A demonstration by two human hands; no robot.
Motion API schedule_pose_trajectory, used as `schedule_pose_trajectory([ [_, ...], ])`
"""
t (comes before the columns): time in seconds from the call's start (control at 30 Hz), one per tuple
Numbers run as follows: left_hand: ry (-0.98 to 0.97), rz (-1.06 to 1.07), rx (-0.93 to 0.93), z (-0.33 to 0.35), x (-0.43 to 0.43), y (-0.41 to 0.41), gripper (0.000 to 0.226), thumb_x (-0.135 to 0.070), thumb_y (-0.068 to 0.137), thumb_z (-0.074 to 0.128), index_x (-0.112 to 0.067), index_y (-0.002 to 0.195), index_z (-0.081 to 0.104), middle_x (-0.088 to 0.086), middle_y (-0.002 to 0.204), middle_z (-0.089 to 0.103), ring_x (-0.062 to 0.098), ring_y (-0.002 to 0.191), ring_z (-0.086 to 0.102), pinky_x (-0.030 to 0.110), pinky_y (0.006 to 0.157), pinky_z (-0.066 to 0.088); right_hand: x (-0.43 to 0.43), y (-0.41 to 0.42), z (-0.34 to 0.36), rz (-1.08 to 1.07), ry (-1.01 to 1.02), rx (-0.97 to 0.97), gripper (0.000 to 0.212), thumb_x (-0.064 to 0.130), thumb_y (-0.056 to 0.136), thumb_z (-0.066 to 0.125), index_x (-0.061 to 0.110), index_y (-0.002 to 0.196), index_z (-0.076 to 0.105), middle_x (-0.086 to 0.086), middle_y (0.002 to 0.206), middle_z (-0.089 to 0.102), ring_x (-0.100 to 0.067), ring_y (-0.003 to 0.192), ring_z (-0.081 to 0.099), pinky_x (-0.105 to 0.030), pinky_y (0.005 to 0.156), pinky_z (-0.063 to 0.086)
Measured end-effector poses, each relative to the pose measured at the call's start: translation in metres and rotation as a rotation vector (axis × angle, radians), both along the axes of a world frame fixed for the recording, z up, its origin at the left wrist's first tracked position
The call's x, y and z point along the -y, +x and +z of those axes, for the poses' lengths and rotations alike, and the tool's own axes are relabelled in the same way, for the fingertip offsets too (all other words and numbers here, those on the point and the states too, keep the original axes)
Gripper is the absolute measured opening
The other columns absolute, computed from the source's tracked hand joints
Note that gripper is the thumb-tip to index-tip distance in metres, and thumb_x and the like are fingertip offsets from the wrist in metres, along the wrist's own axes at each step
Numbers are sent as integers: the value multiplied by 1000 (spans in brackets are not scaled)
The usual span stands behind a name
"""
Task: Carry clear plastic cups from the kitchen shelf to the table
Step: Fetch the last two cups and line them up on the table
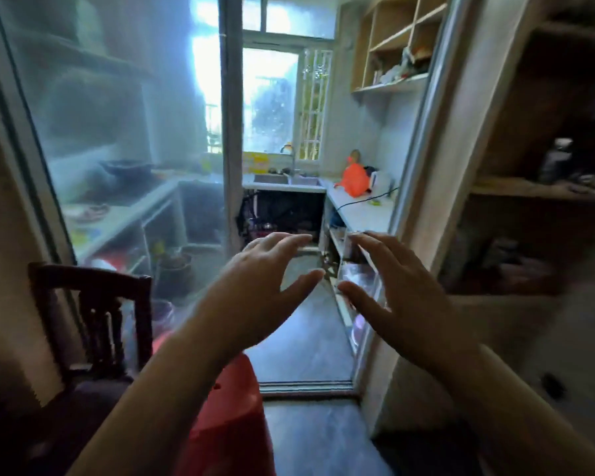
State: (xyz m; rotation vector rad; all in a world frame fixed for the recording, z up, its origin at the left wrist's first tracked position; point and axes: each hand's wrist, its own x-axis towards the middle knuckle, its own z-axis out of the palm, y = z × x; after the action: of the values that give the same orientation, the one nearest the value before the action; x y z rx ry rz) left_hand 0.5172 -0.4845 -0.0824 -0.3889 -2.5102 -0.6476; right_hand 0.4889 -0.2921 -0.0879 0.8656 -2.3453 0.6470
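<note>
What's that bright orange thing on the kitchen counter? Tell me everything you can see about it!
The orange thing sits on the pale counter at the right side of the kitchen, just past the sink. It looks like soft, crumpled plastic or cloth, maybe a bag, heaped in a lump with a corner trailing left. A rounded orange top pokes up behind it. A white container stands just to its right. It is too far and blurry to say more.

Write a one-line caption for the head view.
Both hands, left and right, empty with fingers spread, reach toward the kitchen doorway past a red stool.
</note>
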Motion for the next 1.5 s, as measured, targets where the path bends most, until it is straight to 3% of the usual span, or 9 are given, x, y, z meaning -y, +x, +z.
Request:
schedule_pose_trajectory([
  [0.3, -85, -261, -71, 34, -200, -92, 69, -69, 78, 26, -33, 136, 36, -7, 138, 47, 13, 126, 40, 33, 101, 33, -219, -33, 36, -317, -36, -23, 63, 64, 85, 38, 26, 135, 36, 7, 137, 43, -5, 124, 38, -23, 99, 31],
  [0.47, -105, -365, -89, 38, -266, -147, 70, -69, 78, 26, -34, 138, 31, -9, 141, 43, 10, 127, 37, 29, 100, 33, -280, -69, 28, -423, -85, -6, 63, 64, 83, 39, 29, 136, 35, 11, 139, 41, -1, 126, 34, -23, 100, 31],
  [0.6, -59, -422, -93, 34, -302, -205, 70, -68, 78, 30, -33, 139, 31, -10, 142, 42, 9, 131, 34, 28, 101, 32, -313, -115, 21, -473, -78, -1, 64, 67, 82, 35, 34, 137, 31, 18, 138, 37, 10, 121, 27, -7, 89, 22],
  [0.67, -53, -438, -108, 34, -316, -240, 70, -68, 77, 30, -33, 139, 31, -9, 141, 42, 9, 131, 34, 30, 102, 33, -326, -146, 22, -485, -64, -3, 64, 68, 84, 34, 35, 138, 30, 18, 140, 36, 11, 120, 25, -7, 88, 21],
  [0.83, -18, -424, -145, 46, -339, -336, 61, -60, 82, 37, -34, 136, 33, -10, 139, 44, 9, 128, 37, 24, 96, 31, -350, -244, 46, -474, -91, 18, 69, 69, 80, 32, 33, 139, 30, 14, 145, 34, 3, 128, 29, -23, 99, 29],
  [1.03, 40, -419, -172, 44, -386, -431, 64, -58, 82, 42, -31, 139, 27, -9, 141, 40, 10, 129, 35, 21, 97, 26, -369, -346, 36, -439, -128, -13, 66, 70, 83, 33, 33, 138, 33, 15, 143, 38, 5, 128, 30, -24, 102, 32],
  [1.2, 58, -419, -156, 44, -426, -483, 67, -53, 84, 45, -27, 142, 25, -7, 144, 36, 8, 132, 29, 19, 101, 22, -406, -407, 38, -431, -127, -18, 60, 66, 84, 34, 33, 134, 35, 14, 135, 43, 9, 118, 31, -6, 87, 25],
  [1.37, 103, -383, -159, 51, -444, -520, 63, -50, 84, 44, -28, 141, 28, -8, 143, 37, 8, 131, 31, 18, 101, 24, -439, -476, 51, -275, -230, 69, 58, 63, 83, 31, 30, 130, 43, 14, 126, 50, 2, 111, 46, -21, 91, 41],
  [1.5, 92, -290, -213, 60, -464, -550, 62, -47, 85, 46, -23, 140, 32, -4, 142, 40, 9, 129, 33, 11, 96, 20, -466, -542, 66, -182, -155, 46, 57, 59, 86, 32, 25, 129, 46, 11, 124, 50, -3, 112, 48, -25, 91, 41],
])
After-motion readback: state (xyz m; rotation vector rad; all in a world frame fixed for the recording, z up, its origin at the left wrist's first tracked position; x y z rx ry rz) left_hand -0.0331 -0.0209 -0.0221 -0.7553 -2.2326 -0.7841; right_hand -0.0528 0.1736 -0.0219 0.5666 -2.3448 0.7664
